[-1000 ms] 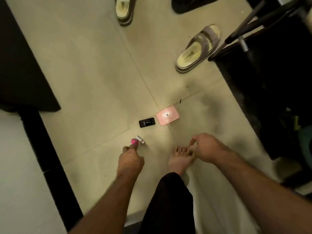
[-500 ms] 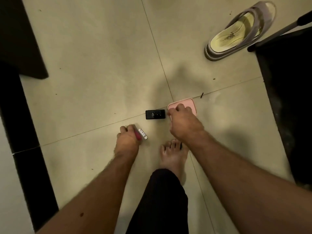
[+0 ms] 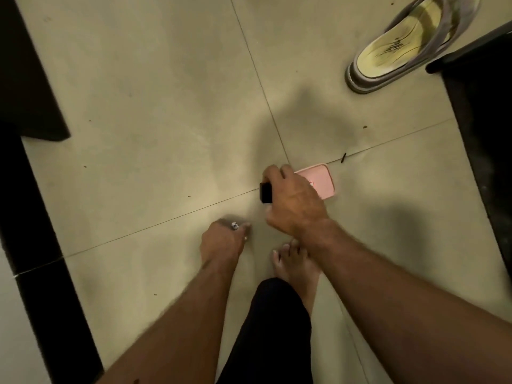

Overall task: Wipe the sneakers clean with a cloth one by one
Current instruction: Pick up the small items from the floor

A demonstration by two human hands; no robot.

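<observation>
On floor tiles | right hand (image 3: 293, 202) grips small black object (image 3: 266, 193) | left hand (image 3: 223, 239) curled round small silver item (image 3: 235, 225)

1. the floor (image 3: 155, 112) is laid in large pale beige tiles, with thin dark grout lines crossing near the middle of the frame.
2. a black band (image 3: 41, 245) runs down the left edge, with a paler surface (image 3: 16, 342) in the lower left corner.
3. dark furniture (image 3: 487, 139) fills the right edge.
4. the light is dim and yellowish, with soft shadows across the centre tiles.
</observation>
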